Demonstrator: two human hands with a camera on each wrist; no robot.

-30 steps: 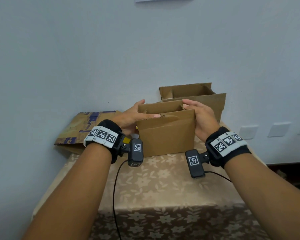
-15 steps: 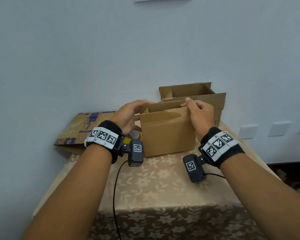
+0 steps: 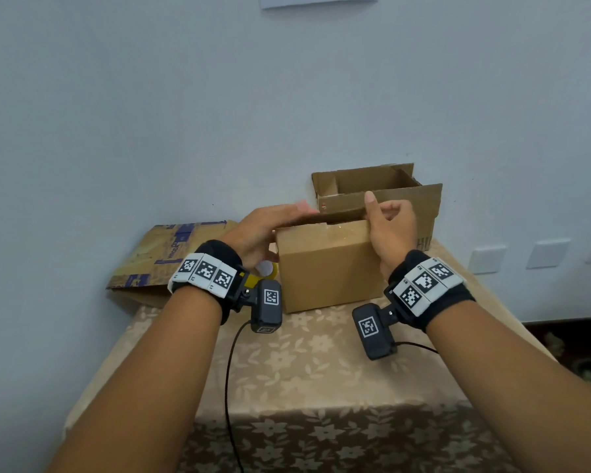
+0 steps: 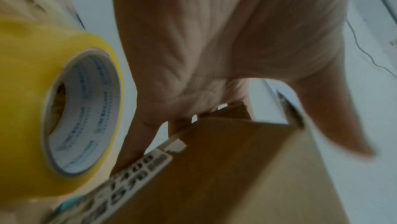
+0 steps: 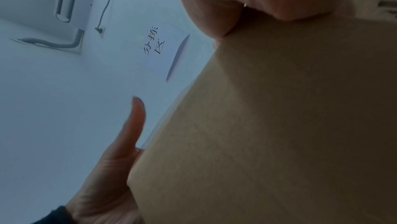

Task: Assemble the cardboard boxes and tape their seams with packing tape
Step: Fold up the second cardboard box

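Two hands work the top of the near cardboard box (image 3: 328, 268). Left hand (image 3: 263, 230): fingers extended and flat, lying across the left end of the box top, thumb apart from them at the near side. Right hand (image 3: 389, 230): fingers curled over the right top edge of the box, thumb raised and pointing up. The box stands on the table (image 3: 304, 363), and its front flap lies folded down along the top.

Left wrist view: a yellow roll of packing tape (image 4: 53, 109) sits just beside the left side of the box; the head view shows only a small part of it behind the left wrist. Right wrist view: a sheet of paper (image 5: 163, 47) with printed characters on the wall, cut off in the head view.

Behind the near box stands a second box (image 3: 376, 189), flaps open. A flattened carton (image 3: 164, 257) lies at the left of the table.

Against the frame half a second earlier, the front flap, then raised, is now down
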